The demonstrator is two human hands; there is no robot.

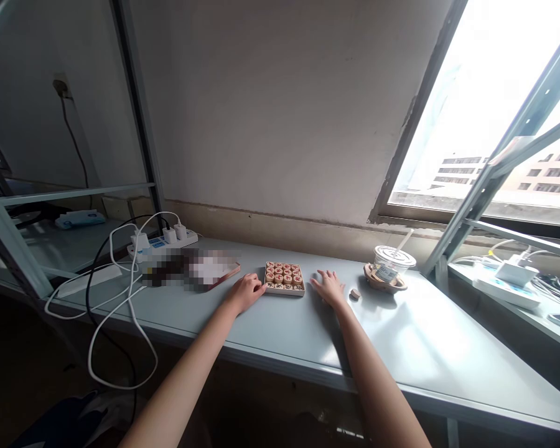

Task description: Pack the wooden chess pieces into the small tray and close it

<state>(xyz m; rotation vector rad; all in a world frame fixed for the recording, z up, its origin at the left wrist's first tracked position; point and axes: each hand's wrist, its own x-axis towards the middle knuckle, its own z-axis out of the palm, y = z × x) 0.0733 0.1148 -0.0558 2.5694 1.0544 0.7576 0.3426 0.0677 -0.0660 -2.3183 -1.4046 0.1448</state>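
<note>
A shallow box (284, 292) filled with rows of round wooden pieces lies on the grey table (280, 330). The pieces (287, 272) bear red characters in the back rows and black ones in the front row. My left hand (246, 292) rests at the box's left edge with its fingers curled; whether it grips the box is hard to make out. On the box's right, apart from it, my right hand (329, 287) lies with fingers spread, holding nothing. A small brown object (355, 294) sits just right of that hand.
A lidded plastic cup (392, 262) with a straw stands in a brown dish (368, 274) at the right. Behind on the left are a power strip (156, 249), looping cables and a blurred item (210, 267). Metal posts flank the table.
</note>
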